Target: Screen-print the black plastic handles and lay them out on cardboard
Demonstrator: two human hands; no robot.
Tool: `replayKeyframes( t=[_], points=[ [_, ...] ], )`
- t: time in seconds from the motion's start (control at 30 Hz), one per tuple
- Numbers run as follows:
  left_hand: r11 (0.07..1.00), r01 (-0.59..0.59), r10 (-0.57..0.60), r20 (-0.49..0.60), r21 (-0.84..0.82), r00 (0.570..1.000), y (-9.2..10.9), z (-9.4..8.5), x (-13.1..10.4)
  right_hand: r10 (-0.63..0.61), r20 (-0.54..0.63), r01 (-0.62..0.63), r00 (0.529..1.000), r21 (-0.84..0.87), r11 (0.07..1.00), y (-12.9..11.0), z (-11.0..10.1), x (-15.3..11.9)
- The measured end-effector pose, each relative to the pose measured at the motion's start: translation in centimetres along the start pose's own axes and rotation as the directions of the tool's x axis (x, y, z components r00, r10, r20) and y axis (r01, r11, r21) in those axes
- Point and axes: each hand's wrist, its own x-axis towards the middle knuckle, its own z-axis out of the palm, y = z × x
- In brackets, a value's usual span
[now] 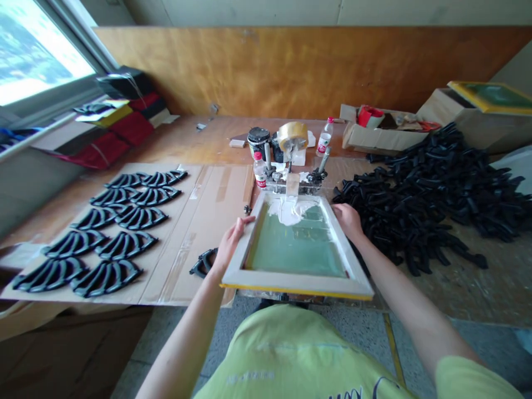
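A screen-printing frame [297, 280] with a pale border and green mesh is in front of me, its far end at a metal hinge clamp [293, 185]. White ink [291, 210] lies on the mesh at that end, beside a squeegee [292, 185]. My left hand [233, 237] is closed on the frame's left side, the thumb resting along the border. At the right side my right hand [348, 219] grips the border, its fingertips partly hidden. Near my left wrist lies a black curved plastic piece [203, 262], partly covered by my arm.
Fan-shaped groups of black pieces [131, 217] lie in rows on cardboard [208, 205] at left. A large heap of black pieces [428, 199] fills the right. Behind the clamp stand a dark tub [258, 141], tape roll [292, 136] and bottle [325, 138]. An open carton [374, 136] sits back right.
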Motion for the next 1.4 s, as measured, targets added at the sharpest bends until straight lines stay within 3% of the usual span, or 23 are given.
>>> replayKeyframes(
  t=[0.07, 0.13, 0.2, 0.27, 0.33, 0.4, 0.5, 0.57, 0.63, 0.77, 0.83, 0.93, 1.03, 1.1, 1.2, 1.3, 1.4],
  points=[
    [0.996, 0.087, -0.087, 0.010, 0.034, 0.996, -3.1, -0.4, -0.8, -0.004, -0.141, 0.009, 0.990, 0.035, 0.999, -0.6, -0.9, 2.3],
    [0.991, 0.130, -0.130, 0.010, 0.018, 0.991, -5.8, -0.2, -0.9, -0.118, -0.222, 0.134, 0.968, 0.058, 0.989, -3.1, -0.7, 4.9],
    [0.988, 0.154, -0.153, -0.015, 0.031, 0.988, -7.7, 0.0, -0.6, -0.238, -0.153, 0.245, 0.959, 0.031, 0.969, -6.2, 0.4, 6.9],
    [0.984, 0.167, -0.163, -0.062, 0.067, 0.985, -8.7, 0.2, -0.2, -0.265, 0.012, 0.265, 0.964, -0.018, 0.964, -8.8, 1.7, 7.7],
    [0.981, 0.170, -0.162, -0.088, 0.095, 0.983, -9.1, 0.3, 0.0, -0.254, 0.142, 0.265, 0.957, -0.063, 0.962, -10.1, 2.7, 7.1],
    [0.981, 0.162, -0.152, -0.099, 0.104, 0.984, -9.1, 0.3, 0.0, -0.308, 0.201, 0.327, 0.930, -0.072, 0.942, -10.1, 2.9, 5.2],
    [0.983, 0.161, -0.149, -0.126, 0.090, 0.981, -8.7, 0.5, -0.3, -0.512, 0.254, 0.528, 0.820, 0.008, 0.849, -8.7, 1.8, 2.4],
    [0.984, 0.162, -0.152, -0.131, 0.077, 0.980, -8.5, 0.6, -0.5, -0.595, 0.287, 0.597, 0.751, 0.088, 0.797, -8.0, 0.9, 1.8],
    [0.985, 0.156, -0.146, -0.124, 0.074, 0.981, -8.4, 0.6, -0.6, -0.593, 0.287, 0.581, 0.752, 0.137, 0.802, -7.9, 0.4, 2.1],
    [0.985, 0.152, -0.143, -0.107, 0.083, 0.984, -8.7, 0.2, -0.4, -0.535, 0.127, 0.519, 0.835, 0.143, 0.843, -8.3, 1.7, 2.1],
    [0.983, 0.159, -0.152, -0.082, 0.088, 0.985, -8.9, 0.1, -0.3, -0.574, 0.076, 0.558, 0.815, 0.162, 0.814, -8.1, 2.6, 0.8],
    [0.983, 0.157, -0.153, -0.048, 0.095, 0.987, -8.5, 0.2, -0.5, -0.635, 0.092, 0.606, 0.767, 0.220, 0.764, -7.7, 2.6, -0.4],
    [0.982, 0.174, -0.172, -0.041, 0.070, 0.984, -7.0, 0.3, -1.1, -0.547, 0.091, 0.518, 0.832, 0.226, 0.825, -8.2, 1.7, 1.6],
    [0.984, 0.175, -0.174, -0.032, 0.038, 0.984, -5.4, 0.1, -1.4, -0.440, 0.066, 0.422, 0.895, 0.189, 0.887, -8.9, 1.0, 4.6],
    [0.992, 0.128, -0.128, -0.024, -0.005, 0.992, -2.3, -0.2, -1.5, -0.316, 0.008, 0.312, 0.949, 0.129, 0.941, -8.4, -0.5, 9.0],
    [0.998, -0.003, 0.001, -0.024, -0.062, 1.000, 1.2, 0.3, -0.6, -0.136, -0.116, 0.153, 0.984, 0.154, 0.976, -4.8, -2.3, 10.8],
    [0.959, -0.181, 0.176, -0.045, -0.218, 0.983, 4.8, 1.6, 1.1, 0.185, -0.145, -0.157, 0.972, 0.185, 0.970, -0.4, -2.6, 9.0]
  ],
)
